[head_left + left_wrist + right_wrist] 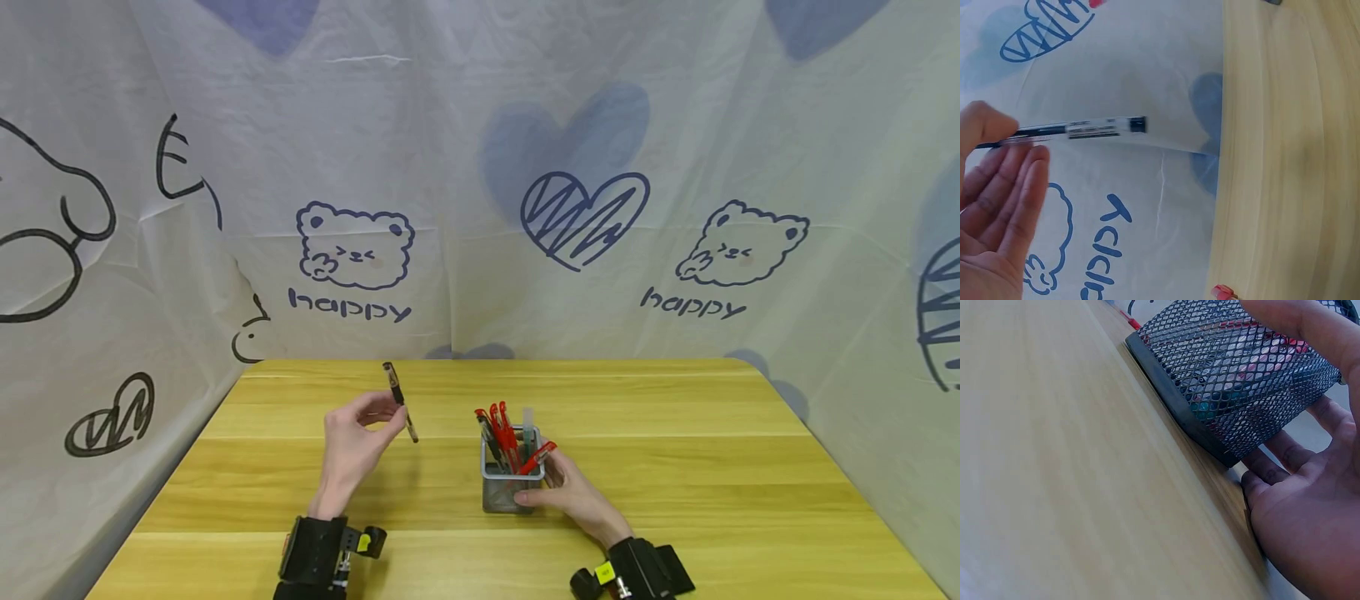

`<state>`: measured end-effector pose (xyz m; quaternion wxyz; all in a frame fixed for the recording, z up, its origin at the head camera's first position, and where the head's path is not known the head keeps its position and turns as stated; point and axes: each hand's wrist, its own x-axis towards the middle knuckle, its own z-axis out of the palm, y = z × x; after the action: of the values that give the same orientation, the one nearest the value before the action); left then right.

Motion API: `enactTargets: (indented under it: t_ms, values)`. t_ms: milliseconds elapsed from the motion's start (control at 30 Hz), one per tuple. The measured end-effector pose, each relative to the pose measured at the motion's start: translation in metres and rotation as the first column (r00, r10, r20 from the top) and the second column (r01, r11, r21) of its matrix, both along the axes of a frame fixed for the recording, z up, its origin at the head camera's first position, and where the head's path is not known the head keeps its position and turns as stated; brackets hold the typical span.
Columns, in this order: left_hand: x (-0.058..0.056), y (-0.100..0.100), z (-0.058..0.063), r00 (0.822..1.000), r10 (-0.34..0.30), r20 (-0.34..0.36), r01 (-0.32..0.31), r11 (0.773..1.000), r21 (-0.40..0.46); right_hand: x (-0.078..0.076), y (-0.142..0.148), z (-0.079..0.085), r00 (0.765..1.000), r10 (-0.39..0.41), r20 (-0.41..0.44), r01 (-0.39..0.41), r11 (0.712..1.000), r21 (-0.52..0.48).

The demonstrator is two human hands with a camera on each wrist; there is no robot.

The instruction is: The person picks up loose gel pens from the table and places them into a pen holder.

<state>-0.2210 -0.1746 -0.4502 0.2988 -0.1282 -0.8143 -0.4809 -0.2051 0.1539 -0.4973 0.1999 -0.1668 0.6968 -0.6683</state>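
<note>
My left hand pinches a black-capped gel pen between thumb and fingers, held tilted above the table left of the pen holder. In the left wrist view, the pen's clear barrel with a printed label points away from the hand. A dark mesh pen holder with a light rim stands on the table. My right hand grips its right side, thumb at the front and fingers behind. Inside are several red pens, a black pen and a clear, pale-capped pen; one red pen leans out rightward.
The wooden table spans the space beneath both hands. Behind and beside it hangs a pale cloth printed with hearts and bears. Black camera straps are on both wrists.
</note>
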Motion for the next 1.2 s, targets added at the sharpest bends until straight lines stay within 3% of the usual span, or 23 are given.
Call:
enactTargets:
  t_ms: [67,133,167,267,333,367,400,500,567,700,767,933,1100,1200]
  values:
    - [0.019,0.011,0.031,1.0,-0.005,-0.024,0.006,0.998,0.06,0.0,0.0,0.0,1.0,-0.003,0.007,0.003,1.0,0.002]
    - [0.018,0.012,0.03,0.995,-0.025,-0.093,0.035,0.994,0.104,0.0,0.001,0.0,1.0,-0.004,0.011,0.004,1.0,0.002]
    - [0.01,0.01,0.019,0.987,-0.069,-0.147,0.09,0.985,0.146,0.0,0.001,0.0,1.0,-0.004,0.011,0.004,1.0,0.002]
    - [0.008,0.01,0.017,0.976,-0.076,-0.203,0.118,0.973,0.2,0.0,0.001,0.0,1.0,-0.004,0.013,0.004,1.0,0.002]
    - [0.005,0.008,0.013,0.975,-0.075,-0.211,0.124,0.964,0.234,0.0,0.0,0.001,1.0,-0.004,0.011,0.004,1.0,0.001]
    - [0.0,0.004,0.005,0.972,-0.08,-0.222,0.133,0.962,0.237,0.0,0.0,0.001,1.0,-0.003,0.012,0.003,1.0,0.0]
    - [0.003,0.004,0.01,0.979,-0.047,-0.197,0.091,0.972,0.216,0.0,0.0,0.001,1.0,-0.003,0.011,0.003,1.0,-0.001]
    - [-0.006,-0.001,-0.003,0.974,-0.089,-0.208,0.134,0.967,0.216,0.0,0.0,0.001,1.0,-0.004,0.008,0.004,1.0,-0.001]
    - [-0.004,0.001,0.0,0.969,-0.129,-0.212,0.178,0.957,0.231,0.0,0.0,0.001,1.0,-0.004,0.007,0.004,1.0,-0.002]
    - [0.016,0.015,0.031,0.966,-0.186,-0.181,0.234,0.926,0.296,0.0,0.0,0.001,1.0,-0.005,0.005,0.005,1.0,-0.001]
    - [0.019,0.019,0.034,0.962,-0.205,-0.182,0.25,0.927,0.278,0.0,0.001,0.001,1.0,-0.007,0.006,0.007,1.0,0.0]
    - [0.007,0.021,0.016,0.929,-0.275,-0.246,0.327,0.923,0.205,0.001,0.001,0.001,1.0,-0.014,0.015,0.014,1.0,0.006]
    - [-0.004,0.023,-0.006,0.924,-0.305,-0.23,0.347,0.922,0.173,0.001,0.0,0.001,1.0,-0.012,0.013,0.012,1.0,0.009]
    - [-0.001,0.029,-0.004,0.909,-0.345,-0.234,0.387,0.907,0.165,0.001,0.0,0.001,1.0,-0.009,0.012,0.009,1.0,0.009]
